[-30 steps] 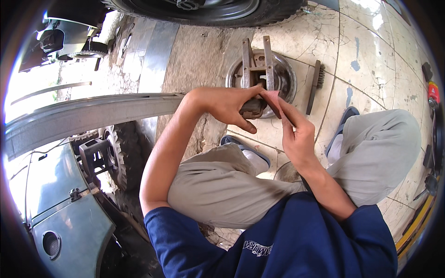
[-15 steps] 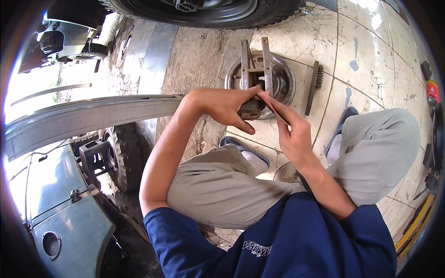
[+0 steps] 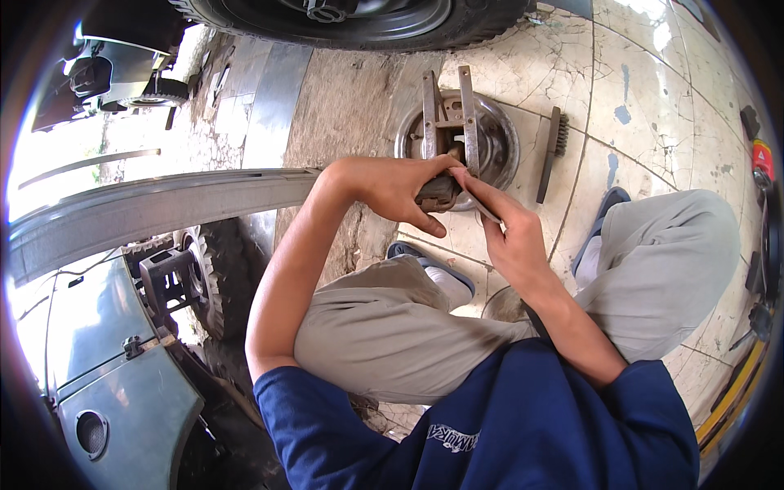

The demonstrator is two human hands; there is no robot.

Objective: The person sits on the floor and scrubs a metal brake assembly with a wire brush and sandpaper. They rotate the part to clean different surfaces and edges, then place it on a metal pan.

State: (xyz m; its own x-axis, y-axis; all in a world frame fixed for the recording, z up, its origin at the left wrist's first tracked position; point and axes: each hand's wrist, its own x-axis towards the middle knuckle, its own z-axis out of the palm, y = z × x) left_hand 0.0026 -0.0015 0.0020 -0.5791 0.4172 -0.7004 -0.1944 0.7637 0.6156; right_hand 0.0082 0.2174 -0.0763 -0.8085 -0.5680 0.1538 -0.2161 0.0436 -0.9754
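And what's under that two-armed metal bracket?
A round metal rim shows beneath the bracket; whatever the bracket and left hand cover can't be seen.

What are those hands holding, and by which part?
Right hand: a thin pinkish sheet, by its near end. Left hand: at a metal part; grip unclear.

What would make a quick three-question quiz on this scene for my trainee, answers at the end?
1. Which hand pinches the pinkish sheet between thumb and fingers? A, left; B, right; C, neither.
2. True or false: the brush lies on the tiled floor with its bristles facing the picture's right.
3. What shape is the metal piece seen behind the two-pronged bracket?

Key: 1, B, the right hand; 2, true; 3, round.
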